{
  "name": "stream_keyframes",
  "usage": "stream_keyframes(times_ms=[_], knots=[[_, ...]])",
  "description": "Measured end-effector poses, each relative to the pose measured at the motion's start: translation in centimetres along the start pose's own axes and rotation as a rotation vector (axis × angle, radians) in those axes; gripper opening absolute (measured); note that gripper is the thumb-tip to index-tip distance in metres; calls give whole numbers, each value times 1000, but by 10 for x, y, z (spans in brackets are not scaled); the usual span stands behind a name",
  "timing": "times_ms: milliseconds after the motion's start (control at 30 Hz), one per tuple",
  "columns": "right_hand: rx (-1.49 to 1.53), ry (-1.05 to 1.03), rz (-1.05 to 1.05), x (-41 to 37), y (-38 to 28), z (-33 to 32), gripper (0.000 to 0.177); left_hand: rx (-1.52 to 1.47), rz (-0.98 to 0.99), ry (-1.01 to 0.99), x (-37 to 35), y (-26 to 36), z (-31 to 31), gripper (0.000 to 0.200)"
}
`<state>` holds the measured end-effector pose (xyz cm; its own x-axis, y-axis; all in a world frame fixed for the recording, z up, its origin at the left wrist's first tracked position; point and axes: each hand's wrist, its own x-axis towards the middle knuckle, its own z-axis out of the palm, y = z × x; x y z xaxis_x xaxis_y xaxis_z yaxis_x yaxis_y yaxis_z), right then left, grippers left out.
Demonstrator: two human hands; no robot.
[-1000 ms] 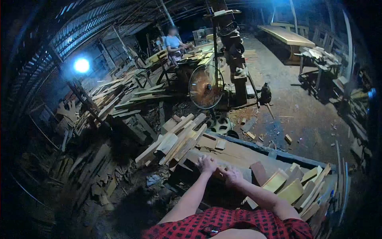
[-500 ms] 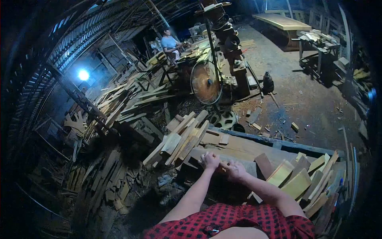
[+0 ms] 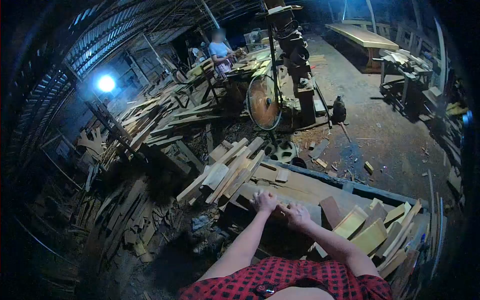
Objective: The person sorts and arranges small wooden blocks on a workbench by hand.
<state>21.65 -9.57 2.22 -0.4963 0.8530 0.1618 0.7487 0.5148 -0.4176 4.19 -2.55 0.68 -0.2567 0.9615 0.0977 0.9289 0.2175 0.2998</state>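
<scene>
Both of my hands are close together over a grey-brown wooden board (image 3: 310,212) at the near side of the workbench. My left hand (image 3: 264,201) has its fingers curled down, knuckles up. Just to its right, my right hand (image 3: 297,215) is also closed, its thumb side toward the left hand. A small brownish bit shows between the two hands; what they grip is mostly hidden, and I cannot tell what it is. Several wood strips (image 3: 232,170) are stacked to the left of my hands. Cut wood blocks (image 3: 352,221) lean in a pile to the right.
A dark beam (image 3: 345,181) edges the bench's far side. Beyond it stand a large round fan-like wheel (image 3: 264,102) and a dark post. A person (image 3: 220,52) is by wood piles at the back. Scrap wood (image 3: 135,220) covers the left floor; a long table (image 3: 362,36) stands far right.
The camera view has shifted slightly, so the background sits a little farther right. Both hands stay closed at nearly the same place on the board.
</scene>
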Motion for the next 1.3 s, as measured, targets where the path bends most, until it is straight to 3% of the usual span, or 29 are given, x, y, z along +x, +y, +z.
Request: stream_keyframes(times_ms=[267, 367, 533, 933, 1067, 1300], knots=[[13, 32, 2, -3, -5, -7, 62, -56, 36, 27, 16, -19, 35, 20], [-20, 44, -37, 0, -1, -6, 64, -8, -18, 20, -8, 12, -16, 22], [-12, -66, 41, -1, -11, -19, 69, 3, -9, 48, -3, 4, -3, 22], [41, -43, 33, -3, -9, -17, 61, 16, -10, 34, -5, 9, -10, 21], [51, -30, 1, -1, -1, -5, 68, 16, -12, 64, -5, 8, -8, 19], [35, -110, 56, 1, -3, -10, 62, 6, -9, 27, -4, 9, -10, 20]])
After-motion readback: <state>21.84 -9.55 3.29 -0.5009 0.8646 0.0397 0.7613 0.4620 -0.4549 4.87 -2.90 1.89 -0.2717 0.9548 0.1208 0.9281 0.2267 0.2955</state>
